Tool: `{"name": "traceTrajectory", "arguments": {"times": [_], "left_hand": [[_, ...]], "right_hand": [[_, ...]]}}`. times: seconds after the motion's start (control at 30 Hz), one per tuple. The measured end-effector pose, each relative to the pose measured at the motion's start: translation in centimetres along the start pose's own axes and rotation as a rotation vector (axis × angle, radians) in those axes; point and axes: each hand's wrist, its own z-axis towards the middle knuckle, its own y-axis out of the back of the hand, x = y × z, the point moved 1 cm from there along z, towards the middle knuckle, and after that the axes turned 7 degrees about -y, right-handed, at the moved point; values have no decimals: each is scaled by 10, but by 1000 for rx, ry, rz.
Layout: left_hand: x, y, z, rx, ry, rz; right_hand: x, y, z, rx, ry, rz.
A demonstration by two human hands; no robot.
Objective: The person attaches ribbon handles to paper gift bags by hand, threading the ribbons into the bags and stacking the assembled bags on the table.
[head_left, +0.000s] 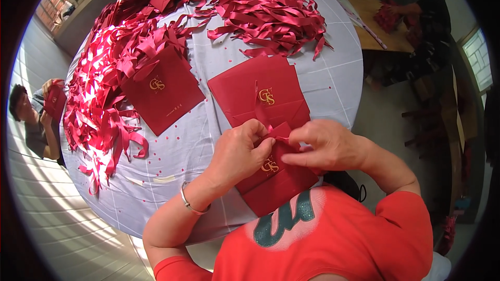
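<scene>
In front of me lies a red paper gift bag (276, 192) with a gold emblem, its near end close to my shirt. My left hand (242, 148), with a bracelet on the wrist, is closed in a pinch at the bag's upper part. From the right my right hand (328, 143) pinches there too, and a short piece of red ribbon (282, 139) shows between the two hands. The fingertips partly hide where the ribbon meets the bag. Beneath and beyond the hands rests a stack of flat red bags (284, 75), a ribbon lying over the top one.
More red bags (172, 99) lie left of the stack. Heaps of red ribbons (276, 15) cover the far and left parts of the round table with its pale cloth (338, 80). One person (39, 119) holds a red bag at left; another (429, 18) works at a wooden table.
</scene>
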Motion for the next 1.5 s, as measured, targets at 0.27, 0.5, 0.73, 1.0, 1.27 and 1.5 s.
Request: {"name": "traceTrajectory", "arguments": {"times": [0.27, 0.5, 0.73, 1.0, 1.27, 1.5], "left_hand": [[-6, 4, 3, 51, 107, 43], [-1, 3, 2, 28, 34, 29], [2, 2, 2, 38, 21, 77], [-8, 24, -1, 91, -54, -56], [-21, 47, 1, 254, -71, 193], [-10, 67, 2, 364, 58, -126]], "right_hand": [[7, 24, 19, 199, -60, 898], [10, 41, 30, -58, -216, 1373], [14, 47, 45, -129, -212, 1584], [13, 34, 51, -74, -440, 778], [-6, -22, 42, -237, -452, 576], [-6, -17, 45, -128, -512, 557]]}}
